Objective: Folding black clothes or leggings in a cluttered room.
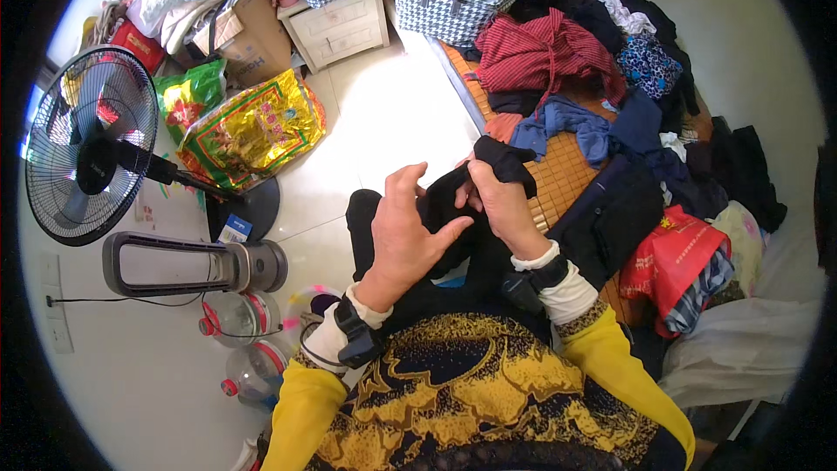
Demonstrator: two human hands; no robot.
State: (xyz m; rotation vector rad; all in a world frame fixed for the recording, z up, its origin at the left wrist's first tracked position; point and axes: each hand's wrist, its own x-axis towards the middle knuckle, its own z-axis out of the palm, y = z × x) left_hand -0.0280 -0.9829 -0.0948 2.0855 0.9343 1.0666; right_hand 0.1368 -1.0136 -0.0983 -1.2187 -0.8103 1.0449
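Above my lap, my right hand [500,203] pinches a black garment [502,156] between thumb and fingers. A flap of it folds over beyond the knuckles. My left hand [407,226] is beside it with thumb and fingers spread, and no cloth shows between them. Black cloth lies behind both hands, so where the garment ends and my dark trousers begin is hard to tell. To the right of my right hand, a folded black garment [605,219] rests on the tan tiled mat [567,160].
Piled clothes, including a red striped garment [543,55], cover the mat's far end near a houndstooth basket [451,16]. A red bag [683,258] sits at right. On the left are a standing fan [91,144], a bladeless fan [258,265], a gold bag [255,127] and plastic bottles [245,317].
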